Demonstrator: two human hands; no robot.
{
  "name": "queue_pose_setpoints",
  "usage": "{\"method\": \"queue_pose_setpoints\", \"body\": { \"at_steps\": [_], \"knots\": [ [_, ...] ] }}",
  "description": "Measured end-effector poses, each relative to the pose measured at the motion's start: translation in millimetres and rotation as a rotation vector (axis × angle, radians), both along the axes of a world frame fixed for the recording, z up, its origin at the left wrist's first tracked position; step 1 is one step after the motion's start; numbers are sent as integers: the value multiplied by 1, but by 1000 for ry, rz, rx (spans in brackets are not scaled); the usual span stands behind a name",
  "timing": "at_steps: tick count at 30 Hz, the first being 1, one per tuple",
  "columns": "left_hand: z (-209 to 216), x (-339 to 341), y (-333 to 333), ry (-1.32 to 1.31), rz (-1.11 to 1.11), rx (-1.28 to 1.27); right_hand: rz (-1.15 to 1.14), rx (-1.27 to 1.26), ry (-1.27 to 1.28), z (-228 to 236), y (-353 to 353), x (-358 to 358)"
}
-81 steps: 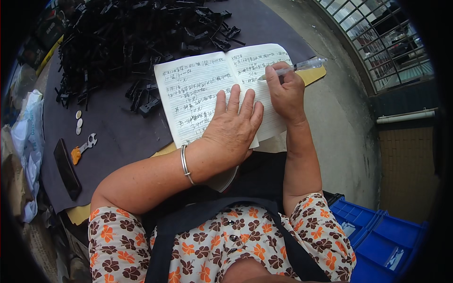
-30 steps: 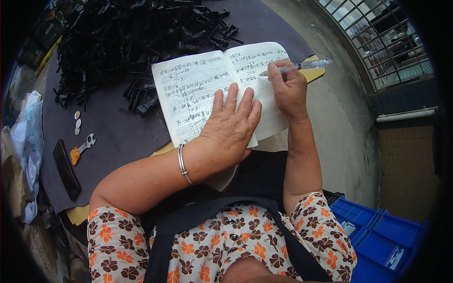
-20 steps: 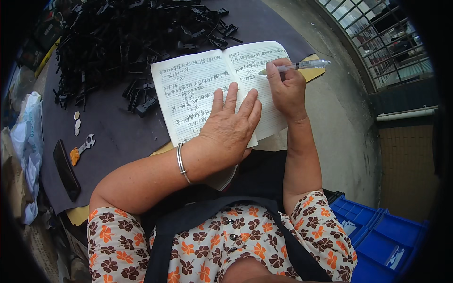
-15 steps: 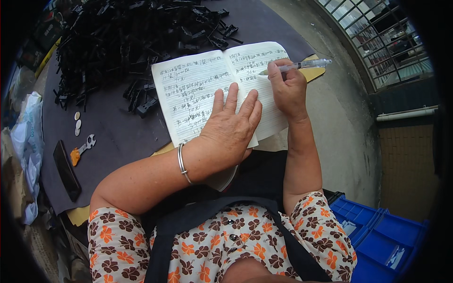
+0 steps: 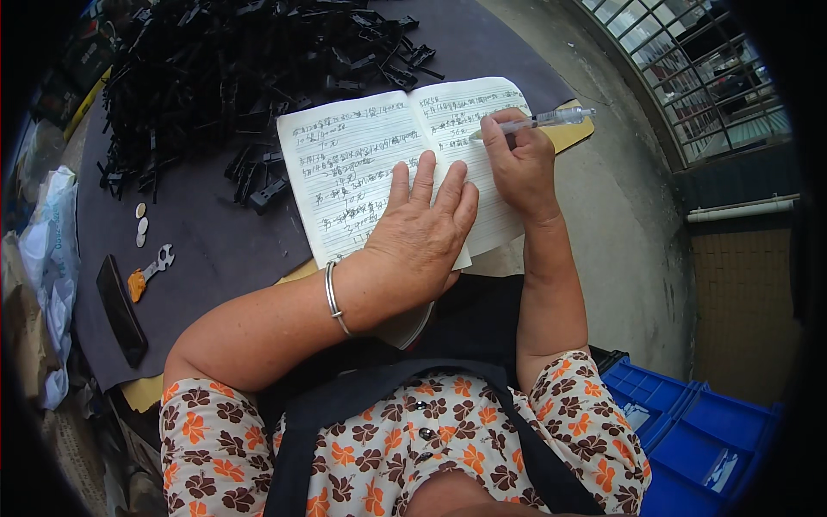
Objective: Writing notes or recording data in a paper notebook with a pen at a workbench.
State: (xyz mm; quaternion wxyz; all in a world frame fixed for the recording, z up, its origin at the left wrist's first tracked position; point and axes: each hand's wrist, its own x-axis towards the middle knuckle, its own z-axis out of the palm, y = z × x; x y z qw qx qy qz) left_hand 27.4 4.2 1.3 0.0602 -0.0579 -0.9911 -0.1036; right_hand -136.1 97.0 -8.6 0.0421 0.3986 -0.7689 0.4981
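A lined notebook [image 5: 345,164] lies spread at the table's near right edge, with handwriting on both pages. Across its lower middle rests my left hand [image 5: 422,215], palm down with the fingers spread, holding the pages flat. My right hand [image 5: 524,168] grips a clear pen [image 5: 551,117] between thumb and fingers. The pen's tip is at the written lines of the right page, and its back end points to the right. Part of the left page's lower writing is hidden under my left hand.
A large heap of black plastic parts [image 5: 233,77] covers the table's far side. Left on the dark cloth [image 5: 207,233] lie a black phone [image 5: 121,310], a small wrench with an orange handle [image 5: 150,273] and several pale discs [image 5: 141,226]. Blue crates [image 5: 706,439] stand at lower right.
My right hand and the pen have shifted slightly left and down on the right page. My left hand stays in place.
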Motion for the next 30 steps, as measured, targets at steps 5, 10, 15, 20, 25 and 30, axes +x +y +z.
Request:
{"method": "queue_pose_setpoints", "body": {
  "at_steps": [5, 10, 15, 20, 25, 30],
  "knots": [
    [1, 0, -1, -9, 8, 1, 5, 14, -66, 1, 1, 0],
    [0, 0, 0, 1, 2, -5, 21, 3, -63, 1, 1, 1],
    [0, 1, -1, 1, 6, -8, -27, -61, -25, -2, -1, 1],
    [1, 0, 0, 4, 4, -6, -30, -42, -4, -3, -1, -2],
    [1, 0, 0, -3, 6, -17, -15, -13, -8, -1, -1, 0],
    [1, 0, 0, -12, 3, -15, -33, 7, -21, -1, 0, -1]
  ]
}}
